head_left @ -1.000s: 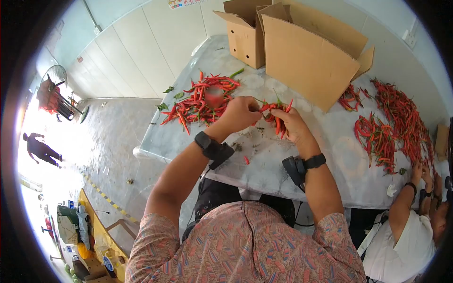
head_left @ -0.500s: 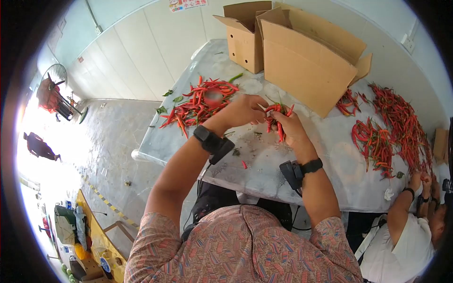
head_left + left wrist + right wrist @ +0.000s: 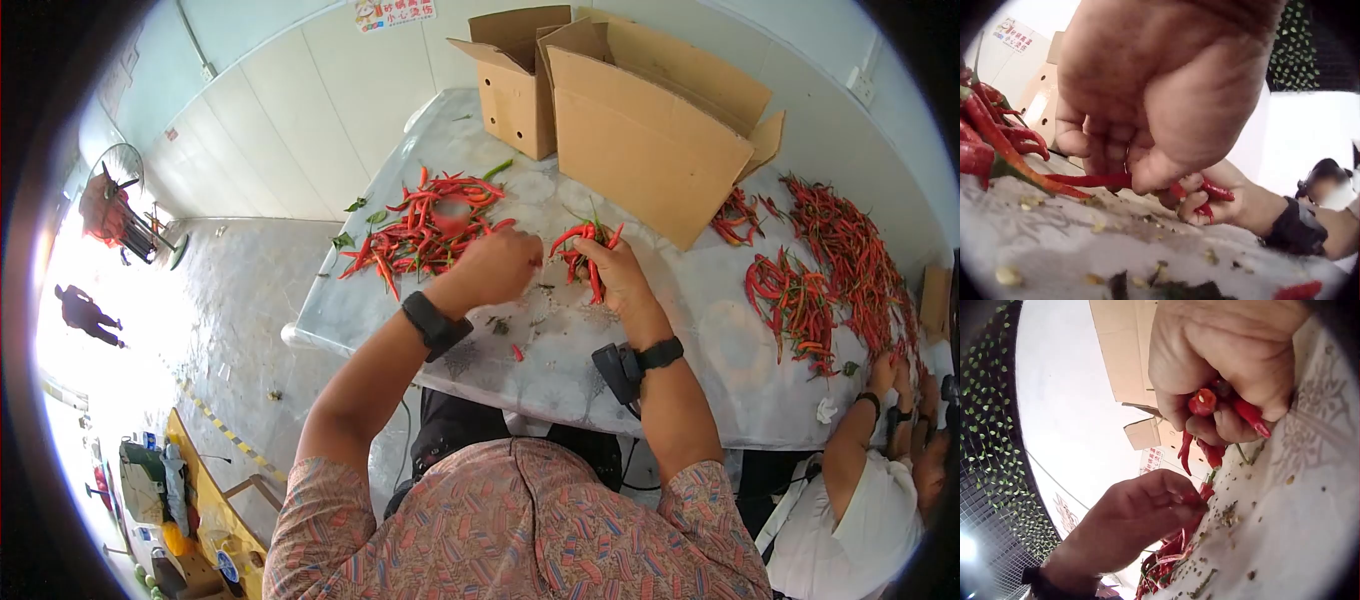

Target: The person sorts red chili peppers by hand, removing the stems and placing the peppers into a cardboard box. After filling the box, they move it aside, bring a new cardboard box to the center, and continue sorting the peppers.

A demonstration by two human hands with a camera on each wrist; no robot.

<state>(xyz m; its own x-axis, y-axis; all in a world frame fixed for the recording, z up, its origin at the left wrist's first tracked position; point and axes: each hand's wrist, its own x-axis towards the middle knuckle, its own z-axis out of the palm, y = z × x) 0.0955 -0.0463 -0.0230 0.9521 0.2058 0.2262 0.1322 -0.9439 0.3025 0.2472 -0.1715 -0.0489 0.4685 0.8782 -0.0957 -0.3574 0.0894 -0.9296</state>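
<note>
The left hand, between the chili pile and the right hand, pinches a red chili between thumb and fingers in the left wrist view. Curled round a small bunch of red chilies is the right hand, over the table's middle. In the right wrist view that bunch pokes out between the fingers, one chili showing a cut or broken end. The right palm hides part of the bunch.
Two open cardboard boxes stand at the table's back. More chilies lie at the right, near another person's hands. Leaves, seeds and a chili piece are scattered on the table.
The left hand has drawn away from the right hand's bunch, moving left and slightly down toward the pile. The right hand keeps hold of its chilies in nearly the same place.
</note>
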